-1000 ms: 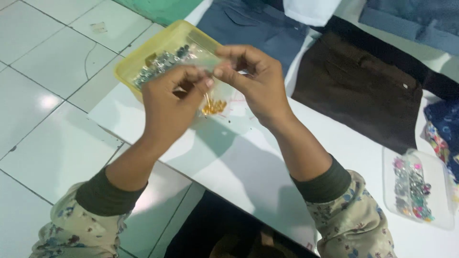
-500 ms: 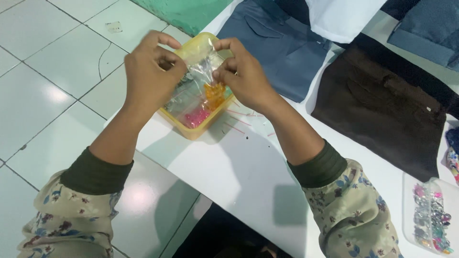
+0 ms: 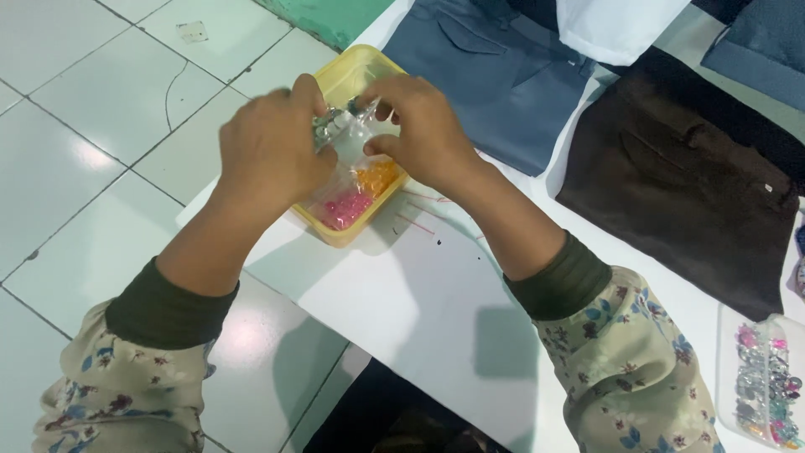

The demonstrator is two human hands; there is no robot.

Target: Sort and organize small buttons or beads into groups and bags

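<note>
Where the floral sleeves reach out over the white table (image 3: 402, 319), the left hand (image 3: 272, 155) and the right hand (image 3: 423, 130) both pinch shut on a small clear plastic bag (image 3: 356, 138), held between them just above a yellow tray (image 3: 348, 80). Pink beads (image 3: 345, 208) and orange beads (image 3: 377, 176) lie in that tray (a clear box of mixed beads (image 3: 765, 390) sits near the right sleeve). Farther off lie folded brown trousers (image 3: 679, 176) and blue trousers (image 3: 495, 75).
</note>
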